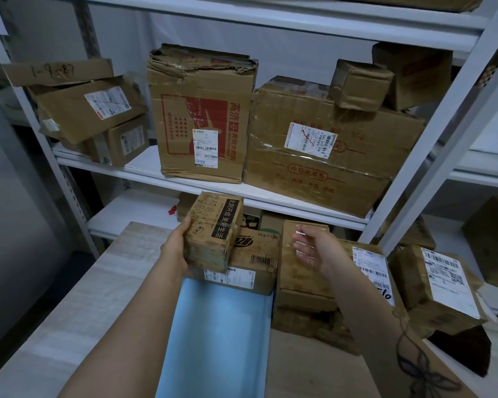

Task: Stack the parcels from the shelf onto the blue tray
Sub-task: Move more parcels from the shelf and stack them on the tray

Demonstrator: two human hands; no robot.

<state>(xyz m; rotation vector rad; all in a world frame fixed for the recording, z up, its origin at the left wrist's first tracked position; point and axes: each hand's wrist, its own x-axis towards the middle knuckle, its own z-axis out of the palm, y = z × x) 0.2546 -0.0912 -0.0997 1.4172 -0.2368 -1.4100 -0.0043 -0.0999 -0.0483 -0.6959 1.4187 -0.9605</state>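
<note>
Cardboard parcels [322, 145] are stacked on the white metal shelf [144, 168] past the wooden bench's [84, 282] far edge. At the blue tray's [219, 326] far end lies a flat brown carton [256, 259], onto which the small black-labelled box [213, 228], clasped by the left grip [173, 251], should be squared; the right grip [314, 248] is empty, fingers loose.

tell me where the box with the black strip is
Centre of the head view: the box is gripped by the left hand, over a flat parcel at the far end of the blue tray.
</note>
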